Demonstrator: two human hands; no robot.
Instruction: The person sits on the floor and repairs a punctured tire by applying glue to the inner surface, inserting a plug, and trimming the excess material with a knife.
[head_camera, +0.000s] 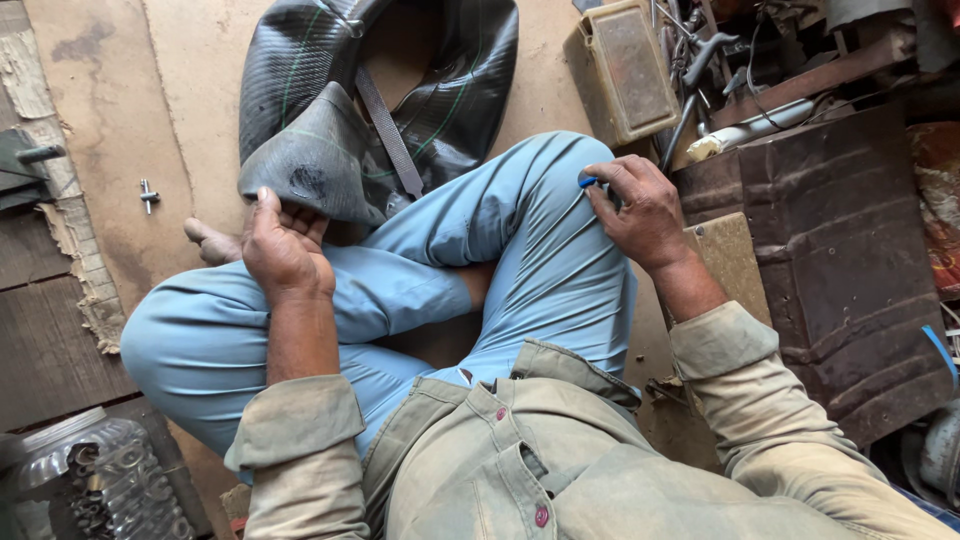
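Black rubber inner tube (330, 150) lay under left hand (283, 250), fingers curled on its fold; right hand (640, 212) fingers pinched small blue object (588, 182) at knee.

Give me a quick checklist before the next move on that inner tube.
1. Left hand on the black inner tube: ok, thumb and fingers grip its folded edge.
2. Right hand holds the small blue-tipped tool: ok, pinched at the fingertips, resting on the knee.
3. Tool's working end: cannot tell, hidden by the fingers.
4. Rough patch on the tube facing up: ok.
5. Small metal valve tool on the floor: ok, lying apart to the left.
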